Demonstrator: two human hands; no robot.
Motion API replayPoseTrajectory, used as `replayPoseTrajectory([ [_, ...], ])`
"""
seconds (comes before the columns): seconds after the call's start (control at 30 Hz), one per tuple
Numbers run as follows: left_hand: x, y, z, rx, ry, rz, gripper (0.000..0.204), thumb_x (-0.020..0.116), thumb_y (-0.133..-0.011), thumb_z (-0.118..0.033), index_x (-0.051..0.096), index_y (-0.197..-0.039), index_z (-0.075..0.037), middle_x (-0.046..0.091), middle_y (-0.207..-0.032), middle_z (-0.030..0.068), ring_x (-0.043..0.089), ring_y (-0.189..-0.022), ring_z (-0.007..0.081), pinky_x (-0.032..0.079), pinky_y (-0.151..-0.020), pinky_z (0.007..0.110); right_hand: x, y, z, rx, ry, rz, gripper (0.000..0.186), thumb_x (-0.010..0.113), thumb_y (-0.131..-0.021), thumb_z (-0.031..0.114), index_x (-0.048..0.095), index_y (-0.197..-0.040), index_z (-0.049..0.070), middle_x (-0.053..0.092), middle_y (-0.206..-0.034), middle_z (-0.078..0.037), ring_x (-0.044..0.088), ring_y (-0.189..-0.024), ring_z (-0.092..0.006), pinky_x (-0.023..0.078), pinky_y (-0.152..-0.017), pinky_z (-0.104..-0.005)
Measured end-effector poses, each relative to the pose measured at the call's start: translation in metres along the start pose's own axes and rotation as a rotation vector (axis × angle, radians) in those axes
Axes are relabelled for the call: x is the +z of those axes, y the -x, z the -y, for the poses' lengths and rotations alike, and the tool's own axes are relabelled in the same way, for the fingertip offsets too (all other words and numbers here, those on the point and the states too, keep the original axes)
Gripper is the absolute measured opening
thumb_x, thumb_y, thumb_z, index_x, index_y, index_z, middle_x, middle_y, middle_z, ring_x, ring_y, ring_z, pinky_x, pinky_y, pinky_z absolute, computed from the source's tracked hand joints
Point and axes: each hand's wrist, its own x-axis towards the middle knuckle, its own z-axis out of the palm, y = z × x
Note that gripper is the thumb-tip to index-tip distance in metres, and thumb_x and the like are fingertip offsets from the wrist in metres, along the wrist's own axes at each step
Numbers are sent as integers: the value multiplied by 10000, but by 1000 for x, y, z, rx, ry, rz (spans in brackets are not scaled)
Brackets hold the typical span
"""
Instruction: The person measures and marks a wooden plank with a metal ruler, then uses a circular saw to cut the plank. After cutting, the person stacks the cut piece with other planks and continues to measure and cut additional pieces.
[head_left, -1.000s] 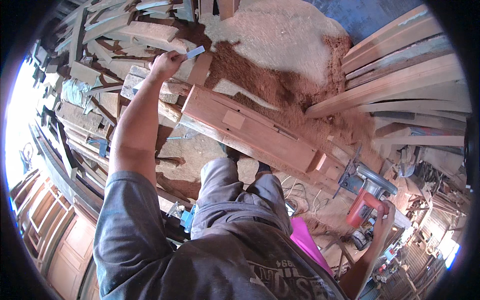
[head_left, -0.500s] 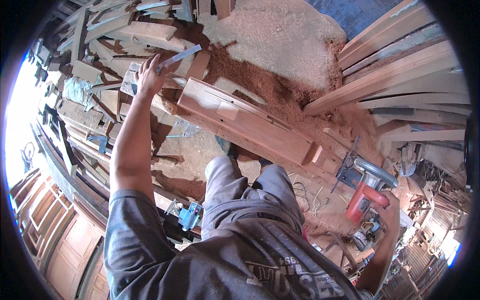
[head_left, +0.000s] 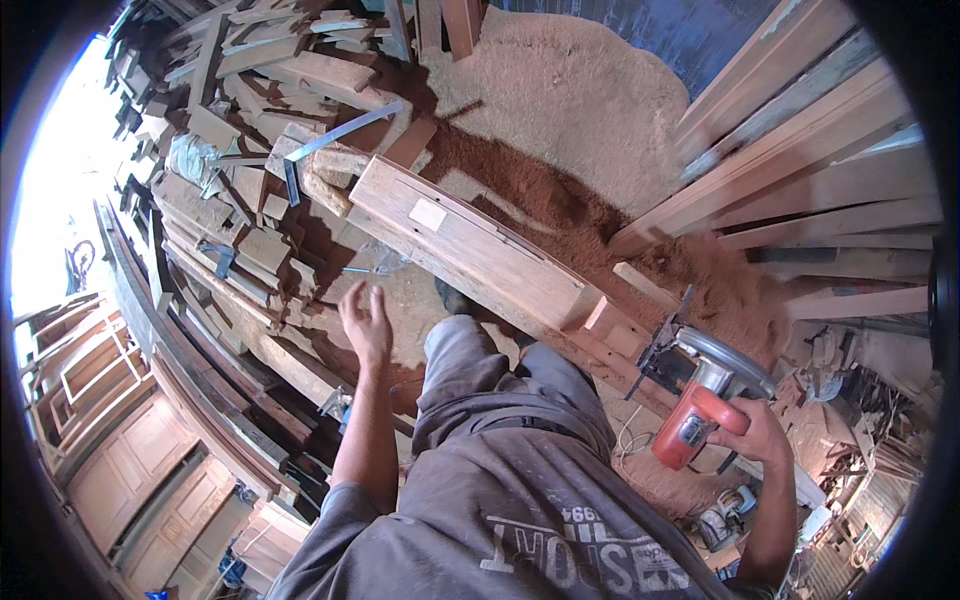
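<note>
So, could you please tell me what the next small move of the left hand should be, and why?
Probably bring the left hand onto the wooden beam, well clear of the red saw, to steady the wood: that hand is empty and off the beam, while the right hand grips the red saw at the beam's right end.

Workshop. Dusty floor (head_left: 560, 90), reddish sawdust (head_left: 540, 180) across its middle. Far edge of floor: blue surface (head_left: 640, 30), wall or sheet, can't tell. Right edge: long planks (head_left: 760, 155), fanned out. Left edge: messy timber offcuts (head_left: 210, 215). Near-left corner: panelled doors (head_left: 130, 450). Strong white glare (head_left: 60, 200), far left.
</note>
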Motion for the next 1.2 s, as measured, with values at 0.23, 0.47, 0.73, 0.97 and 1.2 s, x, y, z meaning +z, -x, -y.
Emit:
replayPoseTrajectory([
  [0.23, 5, 60, -44, -52, 197, 414, 409, 763, -1002, -322, 709, -1292, -39, 715, -1259, 152, 691, -1186, 266, 511, -1056, 409, -7, -11, 47, -232, -59, -23, 615, 878, -824, 492, 747, -1185, 11, 772, -949, -210, 761, -888, -332, 569, -812, -428],
  [0.47, -33, 59, -97, -45, 237, 542, 421, 776, -997, -306, 700, -1283, -7, 742, -1246, 127, 708, -1156, 231, 517, -1049, 401, -11, -26, 134, -349, -92, 1, 492, 822, -881, 357, 707, -1211, 10, 762, -953, -237, 765, -880, -373, 582, -804, -451],
  [0.73, -50, 40, -97, 62, 210, 615, 387, 790, -987, -275, 709, -1279, -34, 732, -1240, 117, 709, -1144, 209, 560, -859, 352, 35, -54, 186, -513, 111, -307, 371, 788, -895, 223, 701, -1192, 17, 748, -980, -263, 735, -935, -457, 580, -809, -470],
  [0.97, -25, 30, -103, 59, 334, 889, 389, 762, -1004, -305, 695, -1264, -25, 765, -1151, 131, 713, -1115, 202, 548, -942, 362, 52, -40, 236, -446, 92, -290, 363, 776, -905, 297, 673, -1117, 22, 729, -943, -281, 702, -946, -505, 562, -801, -553],
  [1.2, 10, 40, -149, -106, 334, 1100, 485, 711, -1036, -385, 652, -1273, 33, 737, -1085, 121, 689, -991, 178, 559, -873, 352, 84, -45, 252, -450, 91, -276, 385, 834, -874, 215, 698, -1159, -5, 730, -973, -283, 713, -954, -485, 573, -787, -483],
])
